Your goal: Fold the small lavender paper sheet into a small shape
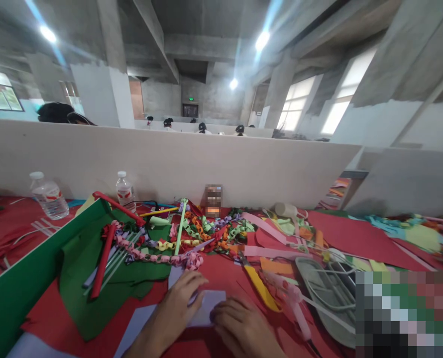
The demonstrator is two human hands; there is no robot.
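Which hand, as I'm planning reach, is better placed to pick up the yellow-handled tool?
Probably the right hand: it rests on the pale paper just beside the yellow-handled tool, while the left hand lies farther off, across the paper.

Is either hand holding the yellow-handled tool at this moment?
No. The left hand and right hand both rest on the pale lilac paper, while the yellow-handled tool lies apart to their right.

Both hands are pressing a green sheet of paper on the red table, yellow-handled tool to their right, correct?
No. The head view shows the left hand and right hand on a pale lilac sheet of paper, not green; the rest holds.
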